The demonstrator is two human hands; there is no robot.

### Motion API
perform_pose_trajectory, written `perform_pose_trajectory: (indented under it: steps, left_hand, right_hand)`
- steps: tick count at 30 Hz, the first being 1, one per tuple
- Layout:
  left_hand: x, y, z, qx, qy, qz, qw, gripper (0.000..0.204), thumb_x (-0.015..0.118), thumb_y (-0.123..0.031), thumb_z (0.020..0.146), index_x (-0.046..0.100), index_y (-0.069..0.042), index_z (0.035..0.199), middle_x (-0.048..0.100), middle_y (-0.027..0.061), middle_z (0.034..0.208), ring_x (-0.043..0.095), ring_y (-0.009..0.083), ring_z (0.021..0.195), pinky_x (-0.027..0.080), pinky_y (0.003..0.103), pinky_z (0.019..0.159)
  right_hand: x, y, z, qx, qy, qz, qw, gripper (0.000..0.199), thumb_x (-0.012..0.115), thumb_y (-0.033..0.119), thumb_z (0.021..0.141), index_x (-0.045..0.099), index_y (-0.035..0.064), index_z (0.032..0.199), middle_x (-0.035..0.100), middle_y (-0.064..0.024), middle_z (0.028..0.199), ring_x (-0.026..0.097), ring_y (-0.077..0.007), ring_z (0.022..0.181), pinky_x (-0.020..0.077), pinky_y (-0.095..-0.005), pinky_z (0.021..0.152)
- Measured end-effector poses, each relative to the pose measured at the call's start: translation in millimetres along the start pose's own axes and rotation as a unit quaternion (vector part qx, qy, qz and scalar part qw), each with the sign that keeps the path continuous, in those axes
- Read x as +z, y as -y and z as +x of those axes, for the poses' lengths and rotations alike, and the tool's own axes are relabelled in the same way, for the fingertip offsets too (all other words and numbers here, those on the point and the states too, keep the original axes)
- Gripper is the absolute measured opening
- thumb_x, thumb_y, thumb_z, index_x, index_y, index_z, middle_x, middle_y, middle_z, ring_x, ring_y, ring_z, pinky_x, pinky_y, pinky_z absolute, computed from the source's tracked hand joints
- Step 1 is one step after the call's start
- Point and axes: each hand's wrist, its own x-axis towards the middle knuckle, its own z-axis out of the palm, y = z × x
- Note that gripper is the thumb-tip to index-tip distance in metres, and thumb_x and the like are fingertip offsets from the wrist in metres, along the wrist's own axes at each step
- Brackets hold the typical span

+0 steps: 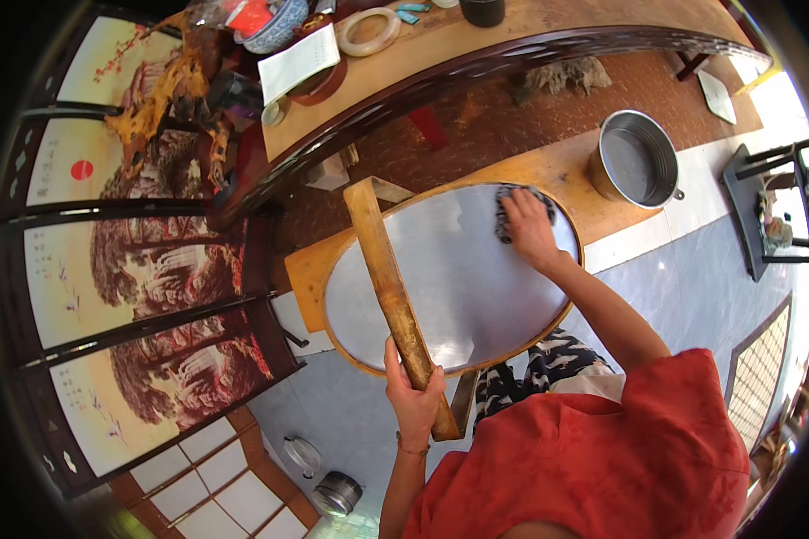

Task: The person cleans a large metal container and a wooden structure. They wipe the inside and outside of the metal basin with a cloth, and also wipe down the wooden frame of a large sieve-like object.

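My left hand (413, 391) is closed around the near lower part of a long, worn bamboo handle (389, 287). This handle arches over an oval-looking tray (458, 287) with a smooth, grey, shiny surface and a thin wooden rim. At the tray's far right, my right hand (532, 232) presses a crumpled black-and-white patterned cloth (503, 218) onto the grey surface. The fingers lie over the cloth and partly hide it. The tray rests on a wooden bench (553, 175), with its near edge close to my lap.
A round metal pot (638, 160) stands on the bench's right end. Beyond it, a curved dark-edged table (512, 22) carries a bowl, a ring and papers. Folding painted panels (144, 269) stand at left. A metal pot (337, 492) and glass lid (303, 456) sit on the floor.
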Motion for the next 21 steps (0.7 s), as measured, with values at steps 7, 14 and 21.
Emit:
perform_pose_trajectory:
  steps: [7,14,21]
  left_hand:
    - [0.0,9.0,-0.2,0.018,-0.042,0.04,0.998,0.074,0.062,0.002,0.074,0.026,0.0,0.139,0.055,0.0031,0.08,0.052,0.0075,0.067,0.045,0.022,0.059]
    - [-4.7,0.2,0.4,-0.005,-0.036,0.051,0.998,0.073,0.063,-0.001,0.072,0.03,-0.001,0.138,0.057,0.0038,0.082,0.055,0.0081,0.068,0.047,0.023,0.061]
    - [4.5,-1.0,-3.5,0.001,-0.052,0.127,0.991,0.076,0.066,-0.008,0.07,0.031,-0.002,0.138,0.063,0.0114,0.093,0.063,0.0177,0.075,0.052,0.029,0.068]
  right_hand:
    - [51.3,63.2,41.7,-0.159,0.045,-0.015,0.986,0.043,0.051,0.004,0.077,0.049,-0.0053,0.118,0.046,-0.0252,0.126,0.04,-0.0402,0.121,0.0299,-0.0454,0.103]
    - [0.4,8.8,16.3,-0.091,0.053,0.047,0.993,0.044,0.063,0.004,0.064,0.052,-0.0022,0.106,0.044,-0.0234,0.128,0.04,-0.0396,0.12,0.0312,-0.0464,0.102]
    - [30.9,41.4,43.5,-0.188,0.11,0.005,0.976,0.036,0.064,0.013,0.068,0.053,-0.0051,0.097,0.043,-0.0256,0.13,0.038,-0.0399,0.123,0.031,-0.0476,0.102]
